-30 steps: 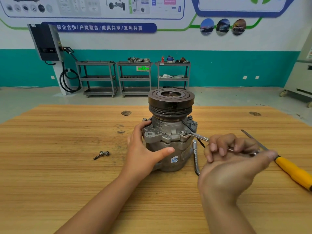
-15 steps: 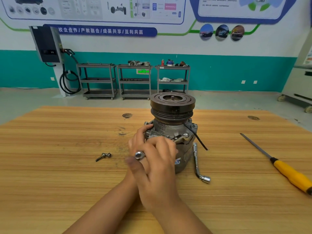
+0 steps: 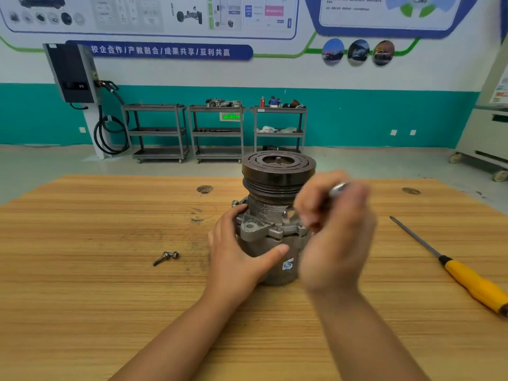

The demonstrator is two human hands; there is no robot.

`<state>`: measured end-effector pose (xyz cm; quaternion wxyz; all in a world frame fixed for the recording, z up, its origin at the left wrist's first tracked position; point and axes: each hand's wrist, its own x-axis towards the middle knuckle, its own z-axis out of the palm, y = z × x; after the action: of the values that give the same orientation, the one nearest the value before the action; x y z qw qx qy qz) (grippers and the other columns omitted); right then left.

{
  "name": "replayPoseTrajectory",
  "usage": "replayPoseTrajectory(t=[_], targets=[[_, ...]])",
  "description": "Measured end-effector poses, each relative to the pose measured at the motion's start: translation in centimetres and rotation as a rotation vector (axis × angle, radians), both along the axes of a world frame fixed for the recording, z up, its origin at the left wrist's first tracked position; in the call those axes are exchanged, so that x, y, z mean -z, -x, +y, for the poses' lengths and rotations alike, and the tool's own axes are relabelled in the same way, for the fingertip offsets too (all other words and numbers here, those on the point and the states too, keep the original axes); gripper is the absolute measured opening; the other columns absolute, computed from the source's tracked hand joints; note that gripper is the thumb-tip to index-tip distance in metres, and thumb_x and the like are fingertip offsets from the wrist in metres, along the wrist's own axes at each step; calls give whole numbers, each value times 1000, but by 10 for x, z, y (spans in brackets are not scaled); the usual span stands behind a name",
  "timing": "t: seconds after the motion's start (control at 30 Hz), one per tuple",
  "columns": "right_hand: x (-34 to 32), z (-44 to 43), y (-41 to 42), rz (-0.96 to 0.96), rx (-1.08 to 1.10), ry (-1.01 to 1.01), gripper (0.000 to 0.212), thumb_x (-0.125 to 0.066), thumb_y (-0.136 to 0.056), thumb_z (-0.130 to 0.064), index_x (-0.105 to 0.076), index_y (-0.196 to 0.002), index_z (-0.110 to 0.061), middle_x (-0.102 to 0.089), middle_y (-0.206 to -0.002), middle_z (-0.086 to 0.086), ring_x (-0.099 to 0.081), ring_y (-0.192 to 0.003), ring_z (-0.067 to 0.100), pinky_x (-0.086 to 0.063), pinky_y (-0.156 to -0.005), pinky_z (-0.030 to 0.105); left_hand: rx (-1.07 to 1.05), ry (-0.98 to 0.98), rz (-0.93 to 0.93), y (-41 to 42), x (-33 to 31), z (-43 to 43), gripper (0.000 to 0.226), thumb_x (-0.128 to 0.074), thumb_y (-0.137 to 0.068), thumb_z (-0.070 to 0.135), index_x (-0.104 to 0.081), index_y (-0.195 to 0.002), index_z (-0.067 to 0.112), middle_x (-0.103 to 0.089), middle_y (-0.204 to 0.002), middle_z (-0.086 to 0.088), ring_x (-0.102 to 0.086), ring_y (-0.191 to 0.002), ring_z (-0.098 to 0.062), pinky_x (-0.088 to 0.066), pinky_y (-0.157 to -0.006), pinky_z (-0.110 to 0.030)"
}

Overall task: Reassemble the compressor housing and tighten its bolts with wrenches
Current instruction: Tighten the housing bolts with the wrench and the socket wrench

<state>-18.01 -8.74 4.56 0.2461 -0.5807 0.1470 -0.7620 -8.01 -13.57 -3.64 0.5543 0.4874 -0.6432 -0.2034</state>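
Compressor housing [image 3: 270, 237] stands upright mid-table, nearer the far edge. Left hand [image 3: 236, 254] wraps its side, thumb across the front. Blurred right hand [image 3: 338, 232] is curled round a wrench [image 3: 338, 188].

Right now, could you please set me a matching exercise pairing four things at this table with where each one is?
Things:
1. bolts
2. screwdriver
3. left hand
4. wrench

Places:
A. gripped in the right hand, blurred
B. lying on the table, right of the compressor
C. lying on the table, left of the compressor
D. wrapped round the compressor body

Pairs: 1-C, 2-B, 3-D, 4-A
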Motion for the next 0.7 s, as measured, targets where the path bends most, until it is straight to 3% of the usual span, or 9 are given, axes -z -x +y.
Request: replayPoseTrajectory(t=[0.1, 0.2, 0.43, 0.7], targets=[[-13, -18, 33, -332, -86, -185, 54, -20, -96, -51, -40, -54, -23, -30, -46, -9, -25, -41, 10, -23, -42, 20, -20, -22, -55, 1, -2, 2, 79, -71, -47, 67, -26, -112, 69, -30, -118, 40, -29, -119, 2, -28, -91, -20], [-13, -31, 56, -408, -147, -269, 59, -14, -100, -48, -36, -53, -19, -24, -44, -6, -19, -39, 10, -18, -39, 18, -8, -37, -39, 0, 0, 1, 78, -67, -46, 71, -24, -111, 72, -24, -116, 47, -27, -122, 3, -25, -93, -19], [-5, -53, 75, -464, -182, -478, 58, -10, -101, -49, -30, -57, -17, -23, -42, -5, -21, -37, 10, -15, -38, 17, 18, -43, -17, -2, -3, 2, 77, -71, -46, 68, -26, -109, 70, -29, -120, 39, -29, -124, -1, -28, -96, -24], [19, -58, 83, -700, -259, -618, 56, -12, -101, -48, -32, -57, -19, -24, -46, -5, -22, -38, 9, -16, -34, 20, -2, -36, -22, -3, -1, -1, 77, -74, -48, 63, -29, -110, 66, -31, -119, 38, -29, -120, 1, -27, -93, -23]])
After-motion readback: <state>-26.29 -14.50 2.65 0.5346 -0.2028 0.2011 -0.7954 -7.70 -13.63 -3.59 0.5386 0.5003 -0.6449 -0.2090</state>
